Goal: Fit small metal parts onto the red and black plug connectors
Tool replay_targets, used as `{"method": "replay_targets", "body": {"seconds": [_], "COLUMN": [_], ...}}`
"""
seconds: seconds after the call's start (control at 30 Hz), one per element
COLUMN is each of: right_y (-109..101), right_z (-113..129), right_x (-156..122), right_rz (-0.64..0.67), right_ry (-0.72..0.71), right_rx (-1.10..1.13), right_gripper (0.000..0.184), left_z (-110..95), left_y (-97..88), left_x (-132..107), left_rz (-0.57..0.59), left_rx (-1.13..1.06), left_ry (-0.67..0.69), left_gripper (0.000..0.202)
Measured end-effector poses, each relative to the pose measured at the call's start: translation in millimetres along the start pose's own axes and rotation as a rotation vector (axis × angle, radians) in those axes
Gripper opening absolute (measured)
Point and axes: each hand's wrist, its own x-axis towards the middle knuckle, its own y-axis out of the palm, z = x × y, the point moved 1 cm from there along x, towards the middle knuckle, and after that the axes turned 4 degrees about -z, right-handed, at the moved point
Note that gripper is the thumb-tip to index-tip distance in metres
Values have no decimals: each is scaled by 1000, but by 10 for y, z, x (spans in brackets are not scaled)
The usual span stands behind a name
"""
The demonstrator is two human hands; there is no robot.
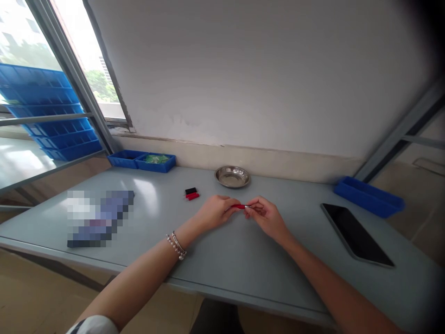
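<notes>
Over the middle of the table, my left hand (219, 211) is closed, its fingertips pinching a slim red piece with a silvery end (239, 206). My right hand (267, 217) is closed too, thumb and fingers gripping the silvery end from the right. The fingers cover part of the piece, and its exact kind is too small to make out. To the left of my hands lie a small black cylinder (191, 190) and red cylinders (193, 196) side by side, with thin tips. Behind my hands sits a round, shallow metal dish (232, 186).
The grey table (243, 269) meets a wall at the back. A blue bin (155, 167) with green packets stands beside another blue bin (125, 162) at back left. On the right are a dark tablet (356, 234) and a long blue bin (370, 197). A pixelated item (100, 222) lies left.
</notes>
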Motion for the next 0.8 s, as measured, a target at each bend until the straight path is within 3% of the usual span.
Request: {"method": "replay_targets", "body": {"seconds": [0.8], "right_y": [-5], "right_z": [-16], "right_x": [-12], "right_rz": [6], "right_ry": [-54], "right_rx": [-107], "right_gripper": [13], "left_z": [14], "left_y": [26], "left_x": [10], "left_rz": [-22], "left_rx": [-43], "left_ry": [9], "left_gripper": [21]}}
